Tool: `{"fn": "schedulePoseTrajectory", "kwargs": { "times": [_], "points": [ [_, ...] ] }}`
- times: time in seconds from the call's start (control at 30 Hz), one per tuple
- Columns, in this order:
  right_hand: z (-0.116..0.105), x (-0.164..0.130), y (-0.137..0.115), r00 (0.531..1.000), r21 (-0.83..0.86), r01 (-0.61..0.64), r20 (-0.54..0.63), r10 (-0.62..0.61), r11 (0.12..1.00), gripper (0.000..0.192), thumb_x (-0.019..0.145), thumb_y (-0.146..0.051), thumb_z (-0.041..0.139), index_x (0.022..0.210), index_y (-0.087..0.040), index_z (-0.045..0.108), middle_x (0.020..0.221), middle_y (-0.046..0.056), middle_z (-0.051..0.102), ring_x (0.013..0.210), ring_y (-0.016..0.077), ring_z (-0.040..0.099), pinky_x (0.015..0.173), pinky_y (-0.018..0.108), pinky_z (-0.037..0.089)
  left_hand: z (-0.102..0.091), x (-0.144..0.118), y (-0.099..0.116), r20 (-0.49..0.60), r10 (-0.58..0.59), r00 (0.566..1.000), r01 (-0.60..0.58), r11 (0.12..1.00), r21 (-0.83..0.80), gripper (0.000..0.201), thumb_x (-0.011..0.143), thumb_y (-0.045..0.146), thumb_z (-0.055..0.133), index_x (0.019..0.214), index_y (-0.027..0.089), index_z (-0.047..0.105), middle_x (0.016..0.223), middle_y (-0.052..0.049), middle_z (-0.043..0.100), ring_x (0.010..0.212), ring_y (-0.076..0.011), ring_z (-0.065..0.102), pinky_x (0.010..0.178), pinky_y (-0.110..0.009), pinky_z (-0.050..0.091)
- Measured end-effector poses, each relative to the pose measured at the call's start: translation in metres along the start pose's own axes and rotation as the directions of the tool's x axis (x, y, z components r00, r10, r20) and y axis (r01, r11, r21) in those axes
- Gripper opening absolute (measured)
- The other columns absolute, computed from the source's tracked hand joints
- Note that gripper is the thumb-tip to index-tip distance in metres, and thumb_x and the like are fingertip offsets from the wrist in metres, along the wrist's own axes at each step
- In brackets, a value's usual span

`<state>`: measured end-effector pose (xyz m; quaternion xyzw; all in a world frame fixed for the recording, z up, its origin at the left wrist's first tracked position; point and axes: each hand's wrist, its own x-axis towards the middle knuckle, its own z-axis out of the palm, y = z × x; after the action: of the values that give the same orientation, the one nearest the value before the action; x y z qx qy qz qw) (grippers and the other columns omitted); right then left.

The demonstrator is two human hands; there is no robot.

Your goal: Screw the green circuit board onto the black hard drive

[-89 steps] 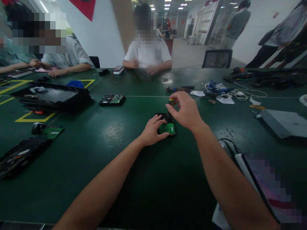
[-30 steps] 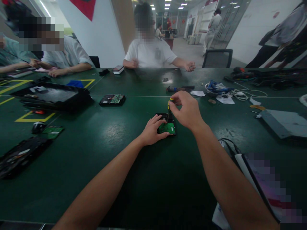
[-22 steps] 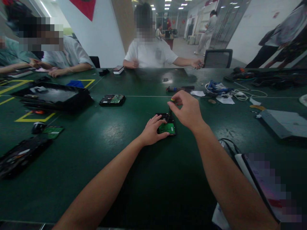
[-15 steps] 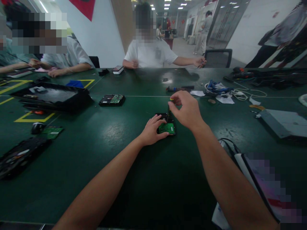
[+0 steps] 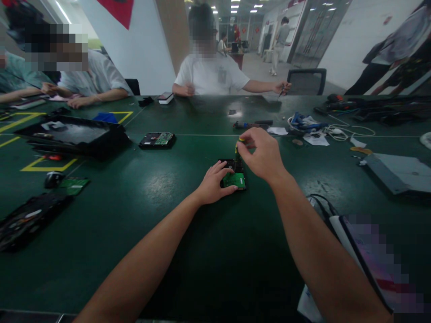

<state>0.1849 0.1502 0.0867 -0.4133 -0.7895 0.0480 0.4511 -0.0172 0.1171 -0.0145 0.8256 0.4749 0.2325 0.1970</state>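
- The small black hard drive with a green circuit board on top (image 5: 233, 176) lies flat on the dark green table (image 5: 141, 233), near the middle of the view.
- The left hand (image 5: 214, 183) rests at the drive's 9 o'clock edge, fingers spread and lying on its left side, thumb along its near edge, pinning it down rather than gripping round it.
- The right hand (image 5: 261, 154) hovers at the drive's 1 o'clock, fingers curled in and pinched on the yellow-capped top of a thin screwdriver (image 5: 238, 150), which stands nearly upright with its tip down on the drive's far end.
- At 10 o'clock from the drive, well apart, lies a second black drive with a green board (image 5: 157, 140); further left sits a large black tray (image 5: 72, 134).
- At 2 o'clock lie white cables and paper scraps (image 5: 316, 130); at 3 o'clock, a flat grey metal casing (image 5: 397, 172).
- A seated person in a white shirt (image 5: 212, 74) faces across from 12 o'clock, one arm stretched along the far edge.
- The near table at 6 o'clock, between the forearms, is bare green surface.
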Motion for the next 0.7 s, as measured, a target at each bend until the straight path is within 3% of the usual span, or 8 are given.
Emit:
{"fn": "schedulePoseTrajectory", "kwargs": {
  "times": [0.17,0.4,0.7],
  "points": [
    [-0.0004,0.0004,0.0004,0.999,0.027,-0.053,0.008,0.053,0.998,0.011,0.091,-0.030,0.066,0.094,-0.024,0.057,0.094,0.007,0.068,0.085,0.0244,0.065,0.076,0.040,0.052,0.0006,0.0004,-0.0009,0.000,-0.005,1.000,0.005,1.000,0.002,0.059,0.088,0.055,0.072,0.138,0.028,0.057,0.169,-0.010,0.034,0.160,-0.0356,0.020,0.127,-0.061,0.023],
    [-0.0006,0.0000,0.0002,1.000,-0.011,0.029,0.005,-0.028,1.000,0.008,0.093,-0.028,0.062,0.099,-0.022,0.063,0.097,0.008,0.068,0.092,0.0255,0.065,0.081,0.041,0.052,0.0023,0.0005,-0.0025,-0.011,0.006,1.000,-0.006,1.000,0.009,0.060,0.088,0.056,0.072,0.139,0.027,0.057,0.168,-0.011,0.034,0.160,-0.0354,0.021,0.128,-0.061,0.023],
    [0.0013,-0.0002,0.0048,0.997,0.024,-0.071,-0.007,0.071,0.997,0.012,0.091,-0.029,0.067,0.096,-0.023,0.058,0.095,0.008,0.070,0.085,0.0248,0.067,0.075,0.041,0.053,-0.0002,-0.0001,-0.0008,0.001,-0.001,1.000,0.001,1.000,0.004,0.060,0.088,0.056,0.071,0.139,0.027,0.057,0.169,-0.011,0.034,0.160,-0.0354,0.020,0.128,-0.061,0.022]
  ]
}}
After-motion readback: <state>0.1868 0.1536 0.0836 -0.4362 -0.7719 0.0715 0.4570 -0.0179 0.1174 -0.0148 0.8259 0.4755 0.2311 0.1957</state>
